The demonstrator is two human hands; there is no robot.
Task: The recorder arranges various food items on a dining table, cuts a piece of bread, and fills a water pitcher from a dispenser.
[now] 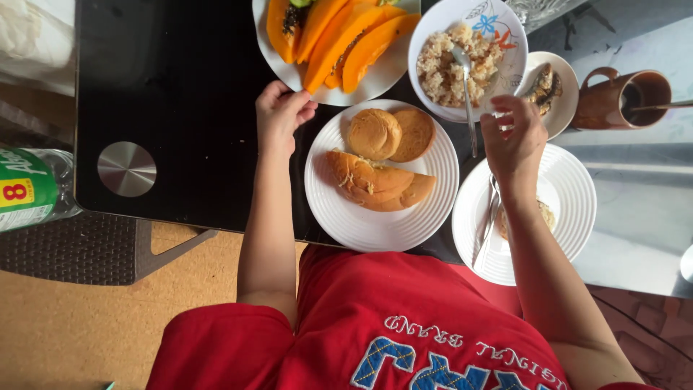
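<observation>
Left hand [281, 115] clenched at papaya plate [278, 68] rim; right hand [514, 137] loosely curled, grasping nothing, over serving spoon [465, 87] in rice bowl [505, 43]; near right plate [570, 195] barely filled.

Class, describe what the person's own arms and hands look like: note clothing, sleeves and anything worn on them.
Both forearms are bare. The left hand and right hand show no gloves, rings, watch or bracelets. A red short-sleeved shirt with pale lettering covers the torso and upper arms.
</observation>
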